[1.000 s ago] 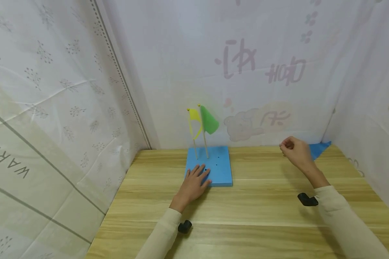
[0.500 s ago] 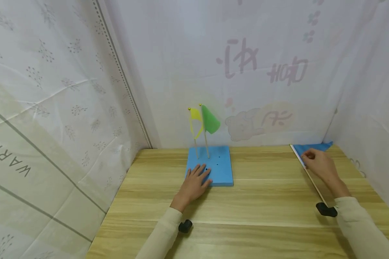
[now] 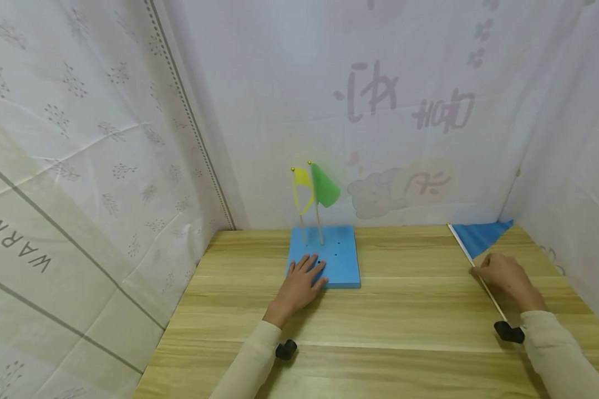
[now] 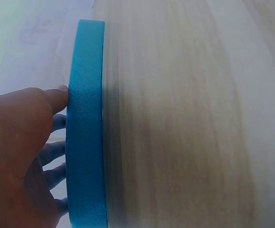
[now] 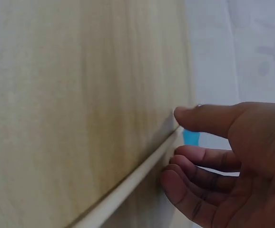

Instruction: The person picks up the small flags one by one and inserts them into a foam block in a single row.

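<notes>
A blue foam board point(image 3: 344, 274) lies on the table; a yellow flag point(image 3: 303, 177) and a green flag point(image 3: 325, 188) stand in it on thin sticks. My left hand point(image 3: 299, 282) rests on its front left part, fingers spread; the left wrist view shows the thumb at the edge of the board point(image 4: 86, 118). At the right, a blue triangular flag point(image 3: 481, 237) lies on the table. My right hand point(image 3: 504, 277) is at its stick just below the cloth. In the right wrist view, thumb and curled fingers point(image 5: 190, 152) lie either side of the stick point(image 5: 137, 175), close around it.
Small dark holes point(image 3: 336, 249) show in the board right of the standing flags. The wooden table point(image 3: 404, 321) ends at a printed curtain point(image 3: 259, 111) behind, with more curtain at both sides. A black wrist mount point(image 3: 509, 332) sits beside the right sleeve, over the stick's lower end.
My right hand has moved right and toward me, from beyond the blue flag's top down to the stick below its cloth. The left hand has stayed on the board.
</notes>
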The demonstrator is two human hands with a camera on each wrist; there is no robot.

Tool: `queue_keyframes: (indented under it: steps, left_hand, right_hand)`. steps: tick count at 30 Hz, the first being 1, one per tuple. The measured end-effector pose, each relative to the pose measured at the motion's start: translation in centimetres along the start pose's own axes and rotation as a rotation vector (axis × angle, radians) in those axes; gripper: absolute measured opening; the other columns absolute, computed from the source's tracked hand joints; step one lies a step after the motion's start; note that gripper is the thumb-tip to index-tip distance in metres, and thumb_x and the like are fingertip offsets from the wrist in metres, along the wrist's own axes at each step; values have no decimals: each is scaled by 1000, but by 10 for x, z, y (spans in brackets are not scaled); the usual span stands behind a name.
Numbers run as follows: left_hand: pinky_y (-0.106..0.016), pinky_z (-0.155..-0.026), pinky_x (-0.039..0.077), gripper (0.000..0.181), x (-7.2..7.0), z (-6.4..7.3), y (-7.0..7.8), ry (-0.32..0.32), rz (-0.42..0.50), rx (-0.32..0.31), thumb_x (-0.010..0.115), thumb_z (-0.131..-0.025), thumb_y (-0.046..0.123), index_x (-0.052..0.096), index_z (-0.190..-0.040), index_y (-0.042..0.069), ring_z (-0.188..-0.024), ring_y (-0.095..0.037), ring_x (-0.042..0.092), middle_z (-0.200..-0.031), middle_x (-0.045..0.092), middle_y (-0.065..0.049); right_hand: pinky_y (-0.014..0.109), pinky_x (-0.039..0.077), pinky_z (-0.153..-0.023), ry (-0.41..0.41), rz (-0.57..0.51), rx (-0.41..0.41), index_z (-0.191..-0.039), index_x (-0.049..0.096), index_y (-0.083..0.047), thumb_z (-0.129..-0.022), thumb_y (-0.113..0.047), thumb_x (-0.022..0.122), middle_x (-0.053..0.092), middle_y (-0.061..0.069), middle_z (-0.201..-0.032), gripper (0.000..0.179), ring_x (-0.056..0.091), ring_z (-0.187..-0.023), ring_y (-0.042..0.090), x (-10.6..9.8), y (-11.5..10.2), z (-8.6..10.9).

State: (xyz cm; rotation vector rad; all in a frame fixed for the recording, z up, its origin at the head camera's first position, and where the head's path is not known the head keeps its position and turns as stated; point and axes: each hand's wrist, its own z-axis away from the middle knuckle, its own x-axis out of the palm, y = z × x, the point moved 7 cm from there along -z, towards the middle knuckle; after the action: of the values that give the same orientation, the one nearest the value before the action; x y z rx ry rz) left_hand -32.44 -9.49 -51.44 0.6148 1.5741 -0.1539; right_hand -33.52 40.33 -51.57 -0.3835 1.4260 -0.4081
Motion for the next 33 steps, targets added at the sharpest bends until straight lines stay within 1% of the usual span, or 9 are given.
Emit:
queue_keyframes:
  steps: [2,4,8,10,12,15,20,26,33]
  left_hand:
    - [-68,-130,24,56,0,0,0,6,-6,3,55,-112,40,49,-162,15,-161,-39,32,-172,38,-14]
    - [-68,-130,24,56,0,0,0,8,-5,3,56,-112,40,49,-162,14,-161,-39,32,-172,38,-14]
    - [-68,-130,24,56,-1,1,1,8,2,-1,56,-112,39,49,-162,14,-161,-39,32,-172,38,-15]
    - [-68,-130,23,56,-1,1,1,5,10,-5,56,-112,39,49,-162,14,-161,-39,32,-172,38,-14]
    - [-68,-130,23,56,-2,2,2,6,20,-5,56,-112,39,50,-161,13,-161,-39,32,-172,38,-15]
    - [-68,-130,23,56,-1,2,2,7,25,-5,56,-112,38,50,-161,13,-161,-39,32,-172,38,-14]
    - [-68,-130,24,56,0,2,1,10,19,-2,56,-112,39,50,-161,13,-161,-39,32,-172,38,-14]
    - [-68,-130,25,55,0,2,0,20,13,-1,55,-112,40,50,-161,14,-161,-39,33,-172,38,-14]
    - [-68,-130,25,55,-2,2,1,27,15,3,56,-112,39,51,-161,13,-161,-40,33,-171,39,-15]
  right_hand:
    - [32,43,-58,4,8,2,-80,63,-3,-99,-30,70,61,6,-76,34,56,-70,22,1,2,0]
    - [33,43,-58,10,14,9,-78,62,-3,-98,-27,69,61,7,-75,32,56,-69,22,1,3,-1]
    - [31,37,-54,6,16,20,-63,53,-12,-95,-23,65,46,-3,-60,36,46,-58,16,5,5,-3]
    - [30,34,-53,7,19,26,-59,47,-17,-94,-21,64,38,-7,-56,39,41,-55,14,6,5,-4]
    - [29,33,-52,14,21,26,-57,45,-20,-93,-21,64,35,-8,-55,41,39,-54,13,7,6,-4]
    - [29,32,-52,29,28,23,-55,44,-21,-90,-21,64,35,-9,-55,40,38,-54,14,8,5,-4]
    - [28,32,-50,23,11,14,-50,43,-22,-88,-21,66,34,-10,-50,44,38,-49,12,9,2,-4]
    - [27,38,-49,-21,-9,27,-48,46,-22,-93,-23,66,43,-11,-44,50,49,-45,11,11,2,-5]
    - [27,37,-50,-40,-7,53,-48,47,-21,-94,-23,66,43,-9,-45,49,46,-45,11,12,4,-6]
